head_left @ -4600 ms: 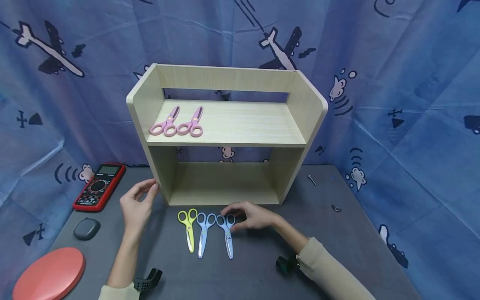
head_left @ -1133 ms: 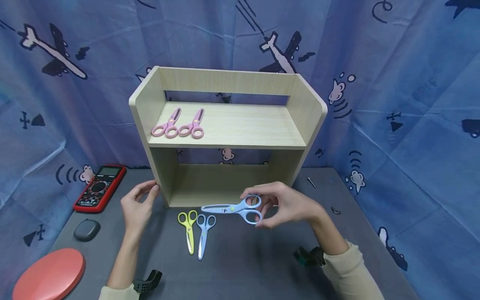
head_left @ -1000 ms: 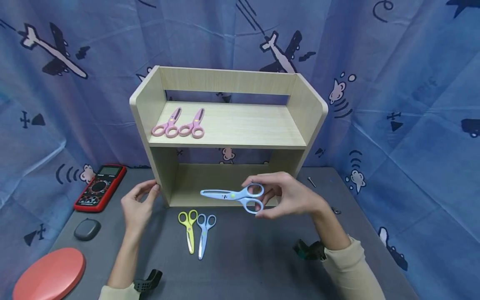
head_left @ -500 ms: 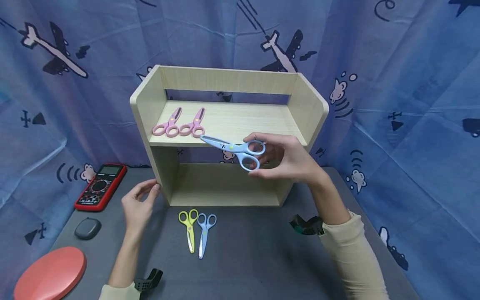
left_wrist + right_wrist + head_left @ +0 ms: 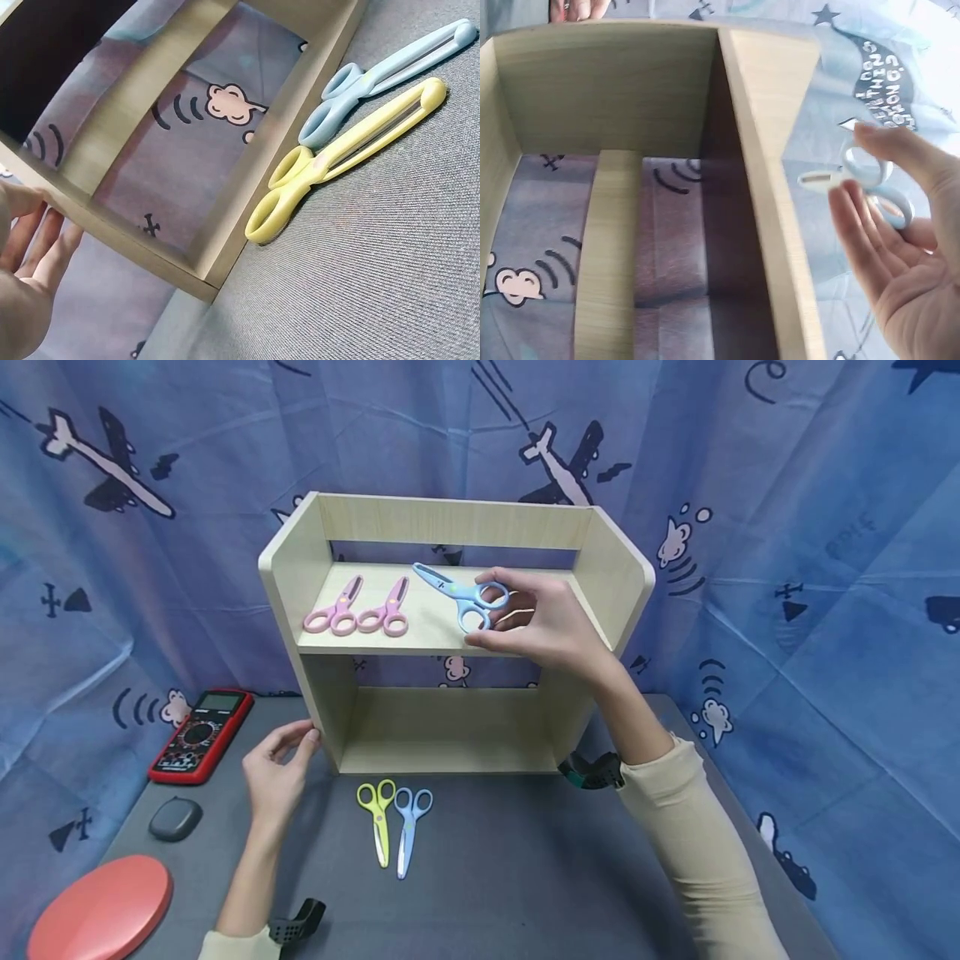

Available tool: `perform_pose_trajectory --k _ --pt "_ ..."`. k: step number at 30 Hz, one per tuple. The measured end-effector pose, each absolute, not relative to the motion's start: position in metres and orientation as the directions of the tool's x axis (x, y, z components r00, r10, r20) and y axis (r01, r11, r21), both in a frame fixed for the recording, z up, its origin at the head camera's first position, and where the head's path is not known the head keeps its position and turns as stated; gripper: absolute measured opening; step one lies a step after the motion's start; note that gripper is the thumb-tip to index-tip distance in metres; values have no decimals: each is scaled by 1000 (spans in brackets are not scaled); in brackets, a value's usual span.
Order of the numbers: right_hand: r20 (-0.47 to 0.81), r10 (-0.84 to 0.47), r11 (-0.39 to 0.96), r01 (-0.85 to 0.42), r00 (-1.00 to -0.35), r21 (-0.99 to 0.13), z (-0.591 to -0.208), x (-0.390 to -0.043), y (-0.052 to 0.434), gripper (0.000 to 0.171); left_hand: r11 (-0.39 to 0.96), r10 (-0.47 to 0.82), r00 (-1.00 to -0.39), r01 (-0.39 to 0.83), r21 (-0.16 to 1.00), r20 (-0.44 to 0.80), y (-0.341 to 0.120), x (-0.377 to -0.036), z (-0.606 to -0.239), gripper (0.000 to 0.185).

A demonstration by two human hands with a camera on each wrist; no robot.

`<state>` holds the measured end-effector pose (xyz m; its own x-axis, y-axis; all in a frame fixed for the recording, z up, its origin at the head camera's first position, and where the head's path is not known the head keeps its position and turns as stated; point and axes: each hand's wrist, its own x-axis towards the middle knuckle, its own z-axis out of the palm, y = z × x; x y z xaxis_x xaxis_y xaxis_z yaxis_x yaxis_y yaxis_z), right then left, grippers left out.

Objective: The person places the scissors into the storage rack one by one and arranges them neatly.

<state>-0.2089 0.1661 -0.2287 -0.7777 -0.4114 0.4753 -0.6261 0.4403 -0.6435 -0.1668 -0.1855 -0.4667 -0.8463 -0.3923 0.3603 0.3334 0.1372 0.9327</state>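
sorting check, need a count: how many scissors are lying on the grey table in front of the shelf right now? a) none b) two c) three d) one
b: only the yellow scissors and one blue pair lie on the table; the right hand holds another blue pair over the upper shelf.

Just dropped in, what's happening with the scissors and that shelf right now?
The person's right hand pinches a blue pair of scissors by its handles, holding it over the top shelf of the wooden rack, right of two pink scissors lying there. The left hand rests against the rack's lower left corner. A yellow pair and another blue pair lie on the grey table in front.
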Motion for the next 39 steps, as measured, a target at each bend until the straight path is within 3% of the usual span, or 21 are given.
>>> perform_pose_trajectory --k 7,17,27,39 --pt "441 -382 543 -583 -813 -604 -233 -232 155 58 141 -393 -843 338 930 366 -186 -166 -466 18" --pt "390 -366 581 -535 -845 -613 -240 -252 140 51 163 -394 -842 330 930 368 -186 -166 -468 21" --pt "356 -323 697 -474 -877 -538 -244 -252 133 62 159 -392 -845 328 931 365 -185 -166 -466 19" --pt "217 -335 740 -398 -917 -541 -237 -249 131 60 187 -396 -845 310 932 361 -185 -165 -467 21"
